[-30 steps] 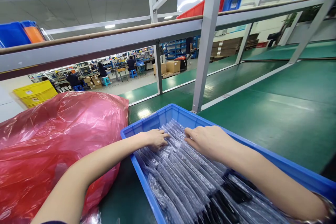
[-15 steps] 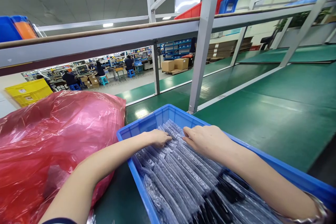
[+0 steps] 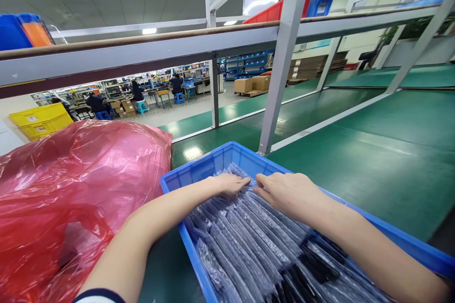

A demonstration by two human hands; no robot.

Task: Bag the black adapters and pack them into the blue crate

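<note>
**Q:** Writing anywhere, a brand or a label?

**K:** Nothing readable. The stacked yellow plastic crates [image 3: 40, 122] at the left edge of the frame carry small white stickers, too small to make out. The packets show no print that I can tell.

**Q:** Which packets?

**K:** The long narrow clear-plastic sleeves with dark contents [image 3: 256, 241], packed side by side in the blue plastic bin [image 3: 199, 170] that fills the lower middle and lower right of the frame. The bin sits on the green conveyor surface [image 3: 373, 161].

**Q:** How do they lie?

**K:** Flat and overlapping like shingles. Their long axes run from the lower left toward the upper right across the bin, roughly parallel to one another, row after row from the far wall down to the bottom edge of the frame.

**Q:** And the hands?

**K:** Both lie palm down on the sleeves at the far end of the bin. The left hand [image 3: 231, 183] and right hand [image 3: 287, 191] are side by side, fingertips nearly meeting, fingers stretched flat and pressing on the top packets rather than closed around any one.

**Q:** What else is close?

**K:** A bulging translucent red plastic bag [image 3: 74, 189] fills the lower left, just beside the bin's left wall. A grey metal upright [image 3: 280, 75] stands just behind the bin.
</note>
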